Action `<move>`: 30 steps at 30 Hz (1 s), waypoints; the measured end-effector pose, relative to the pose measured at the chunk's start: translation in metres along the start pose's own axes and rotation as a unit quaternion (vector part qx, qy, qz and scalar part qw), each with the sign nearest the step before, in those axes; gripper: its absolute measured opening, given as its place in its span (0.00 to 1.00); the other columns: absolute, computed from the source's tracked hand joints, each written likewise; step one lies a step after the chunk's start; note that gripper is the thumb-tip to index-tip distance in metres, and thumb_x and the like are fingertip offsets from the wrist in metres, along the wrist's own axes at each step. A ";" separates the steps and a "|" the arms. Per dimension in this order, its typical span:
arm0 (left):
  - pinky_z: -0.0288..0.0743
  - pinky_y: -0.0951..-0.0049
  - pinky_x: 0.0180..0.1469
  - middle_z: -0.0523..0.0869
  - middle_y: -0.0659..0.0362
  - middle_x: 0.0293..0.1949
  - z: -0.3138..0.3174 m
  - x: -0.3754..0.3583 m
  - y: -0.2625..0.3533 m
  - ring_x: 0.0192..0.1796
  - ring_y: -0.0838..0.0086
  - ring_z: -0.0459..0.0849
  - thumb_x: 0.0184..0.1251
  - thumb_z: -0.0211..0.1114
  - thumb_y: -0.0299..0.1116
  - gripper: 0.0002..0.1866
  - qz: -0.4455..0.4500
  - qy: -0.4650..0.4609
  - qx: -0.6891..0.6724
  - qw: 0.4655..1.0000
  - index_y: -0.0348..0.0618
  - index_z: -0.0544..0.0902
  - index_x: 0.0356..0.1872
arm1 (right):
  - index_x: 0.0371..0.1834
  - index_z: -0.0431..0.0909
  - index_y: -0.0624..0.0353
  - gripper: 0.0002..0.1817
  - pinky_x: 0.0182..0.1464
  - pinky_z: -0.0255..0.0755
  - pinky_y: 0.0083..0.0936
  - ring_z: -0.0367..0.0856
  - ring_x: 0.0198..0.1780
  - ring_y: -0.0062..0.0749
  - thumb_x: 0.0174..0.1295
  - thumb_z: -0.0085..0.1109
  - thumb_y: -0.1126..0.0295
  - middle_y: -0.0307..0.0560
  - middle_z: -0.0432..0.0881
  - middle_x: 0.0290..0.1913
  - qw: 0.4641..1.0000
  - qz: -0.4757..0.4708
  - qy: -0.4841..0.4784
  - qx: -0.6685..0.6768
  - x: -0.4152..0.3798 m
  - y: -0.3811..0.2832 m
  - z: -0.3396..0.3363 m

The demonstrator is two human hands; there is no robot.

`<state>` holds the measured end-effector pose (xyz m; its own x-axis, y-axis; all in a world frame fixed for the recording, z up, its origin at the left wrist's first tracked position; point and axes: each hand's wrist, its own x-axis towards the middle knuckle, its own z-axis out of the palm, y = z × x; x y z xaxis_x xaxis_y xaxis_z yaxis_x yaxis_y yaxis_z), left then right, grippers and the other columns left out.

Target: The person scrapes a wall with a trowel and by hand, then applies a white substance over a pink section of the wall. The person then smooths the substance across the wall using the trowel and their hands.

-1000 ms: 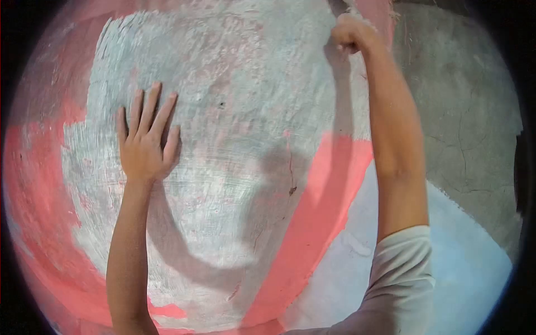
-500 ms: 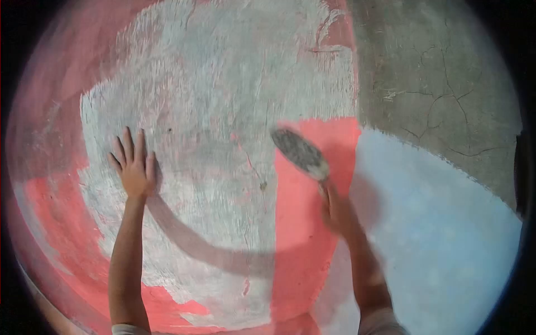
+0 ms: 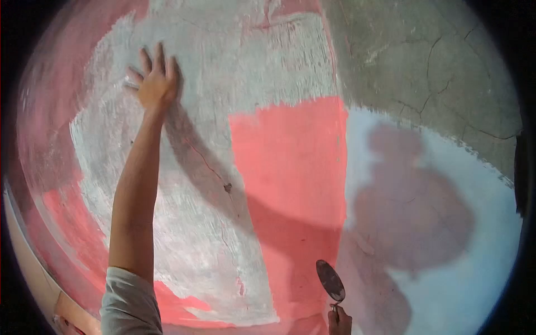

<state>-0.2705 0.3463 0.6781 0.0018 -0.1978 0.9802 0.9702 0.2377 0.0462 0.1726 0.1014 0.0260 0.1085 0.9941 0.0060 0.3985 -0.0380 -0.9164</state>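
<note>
My left hand (image 3: 157,88) lies against the wall (image 3: 206,72), high on a grey-white, scraped-looking area, its fingers spread apart. Low in the view, my right hand (image 3: 340,321) is wrapped round the handle of a trowel (image 3: 330,281) with a dark, rounded oval blade. The blade points upward and overlaps the lower right part of a bright pink patch (image 3: 293,167). A thin crack with a small dark hole (image 3: 227,188) runs down the pale area below my left hand.
A light blue painted area (image 3: 463,262) covers the lower right of the wall, with a person's shadow on it. Above it is bare grey, cracked plaster (image 3: 424,61). Older pink paint (image 3: 53,111) shows at the left, and a pale edge curves round the lower left.
My left hand has moved up and slightly right along the wall. The trowel in my right hand has dropped from the pink patch's top to the bottom of the view. The view has shifted.
</note>
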 end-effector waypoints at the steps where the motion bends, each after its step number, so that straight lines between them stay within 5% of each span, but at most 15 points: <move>1: 0.30 0.19 0.81 0.51 0.61 0.90 0.002 -0.002 0.023 0.89 0.37 0.43 0.82 0.44 0.67 0.36 0.032 -0.012 -0.012 0.999 0.79 0.57 0.88 | 0.70 0.78 0.56 0.28 0.52 0.79 0.46 0.88 0.51 0.48 0.74 0.65 0.53 0.64 0.82 0.52 0.999 -0.042 0.029 0.019 0.002 0.005 0.002; 3: 0.32 0.22 0.83 0.51 0.66 0.91 0.008 -0.025 0.074 0.90 0.42 0.45 0.82 0.45 0.68 0.36 0.117 0.012 -0.006 0.993 0.83 0.55 0.87 | 0.61 0.81 0.62 0.17 0.31 0.77 0.43 0.86 0.25 0.50 0.78 0.54 0.64 0.51 0.81 0.26 0.987 -0.128 0.085 0.052 0.013 0.011 0.008; 7: 0.35 0.29 0.86 0.54 0.67 0.90 -0.022 -0.092 0.162 0.90 0.52 0.48 0.81 0.48 0.65 0.34 0.298 -0.081 -0.025 0.951 0.83 0.60 0.86 | 0.60 0.83 0.65 0.18 0.31 0.77 0.42 0.86 0.25 0.45 0.81 0.53 0.63 0.55 0.84 0.26 0.991 -0.104 0.035 0.072 0.031 -0.002 0.003; 10: 0.37 0.36 0.88 0.55 0.65 0.90 -0.020 -0.125 0.170 0.90 0.56 0.51 0.81 0.49 0.64 0.34 0.493 -0.156 -0.178 0.837 0.80 0.63 0.85 | 0.60 0.84 0.65 0.17 0.30 0.77 0.42 0.87 0.25 0.48 0.81 0.55 0.62 0.57 0.84 0.26 0.985 -0.171 0.029 0.021 0.040 -0.009 -0.002; 13: 0.40 0.40 0.88 0.58 0.63 0.89 -0.017 -0.097 0.146 0.89 0.58 0.53 0.81 0.50 0.62 0.33 0.510 -0.145 -0.146 0.835 0.75 0.67 0.84 | 0.58 0.85 0.64 0.15 0.31 0.77 0.42 0.87 0.27 0.54 0.79 0.59 0.64 0.60 0.85 0.28 0.978 -0.203 -0.009 -0.038 0.036 -0.016 -0.015; 15: 0.40 0.38 0.87 0.61 0.59 0.88 -0.014 -0.069 0.115 0.89 0.53 0.54 0.83 0.50 0.60 0.32 0.392 -0.107 -0.162 0.899 0.71 0.69 0.84 | 0.58 0.84 0.67 0.17 0.31 0.76 0.36 0.86 0.26 0.42 0.78 0.59 0.64 0.55 0.85 0.26 0.973 -0.229 0.000 -0.037 0.031 -0.005 -0.018; 17: 0.66 0.40 0.78 0.77 0.43 0.77 -0.023 -0.040 0.084 0.79 0.47 0.74 0.82 0.53 0.55 0.30 0.307 0.089 0.005 0.948 0.49 0.78 0.75 | 0.59 0.84 0.69 0.18 0.30 0.74 0.31 0.82 0.24 0.29 0.78 0.59 0.63 0.50 0.83 0.24 0.980 -0.199 -0.013 -0.025 0.022 0.009 -0.022; 18: 0.28 0.44 0.88 0.51 0.56 0.91 -0.034 -0.030 0.062 0.91 0.52 0.42 0.82 0.49 0.59 0.37 0.159 -0.125 -0.083 0.976 0.60 0.63 0.87 | 0.59 0.84 0.69 0.19 0.30 0.73 0.29 0.80 0.24 0.27 0.78 0.59 0.63 0.48 0.82 0.24 0.984 -0.176 0.001 -0.020 0.015 0.013 -0.022; 20: 0.41 0.41 0.87 0.59 0.52 0.88 -0.034 -0.031 0.015 0.89 0.48 0.53 0.84 0.49 0.56 0.34 0.060 -0.036 -0.051 0.996 0.58 0.67 0.85 | 0.59 0.84 0.70 0.19 0.29 0.72 0.27 0.77 0.24 0.23 0.78 0.58 0.62 0.44 0.81 0.23 0.990 -0.135 0.021 -0.019 0.004 0.024 -0.026; 23: 0.32 0.43 0.88 0.52 0.56 0.90 -0.040 -0.079 -0.044 0.91 0.51 0.45 0.83 0.49 0.60 0.36 -0.057 -0.044 -0.049 0.996 0.59 0.64 0.87 | 0.58 0.84 0.70 0.20 0.24 0.68 0.27 0.74 0.20 0.22 0.80 0.56 0.62 0.42 0.78 0.21 0.994 -0.078 0.057 0.055 -0.004 0.047 -0.029; 26: 0.38 0.38 0.87 0.61 0.57 0.88 -0.055 -0.163 -0.069 0.89 0.49 0.53 0.84 0.49 0.58 0.32 0.056 0.040 -0.105 0.992 0.71 0.67 0.85 | 0.59 0.84 0.69 0.21 0.20 0.60 0.21 0.67 0.18 0.16 0.83 0.53 0.60 0.34 0.73 0.19 0.987 -0.043 0.087 0.130 0.001 0.040 -0.033; 30: 0.37 0.29 0.84 0.61 0.51 0.87 -0.074 -0.289 -0.129 0.87 0.39 0.54 0.79 0.53 0.56 0.33 0.024 -0.045 -0.054 0.997 0.67 0.71 0.84 | 0.63 0.84 0.61 0.21 0.17 0.56 0.16 0.62 0.17 0.11 0.83 0.54 0.57 0.28 0.68 0.21 0.968 -0.031 0.086 0.235 0.028 0.021 -0.038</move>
<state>-0.3781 0.3020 0.3744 0.0317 -0.1007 0.9944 0.9901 0.1394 -0.0175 0.2184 0.1243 0.0216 0.2646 0.9596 0.0961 -0.0452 0.1118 -0.9927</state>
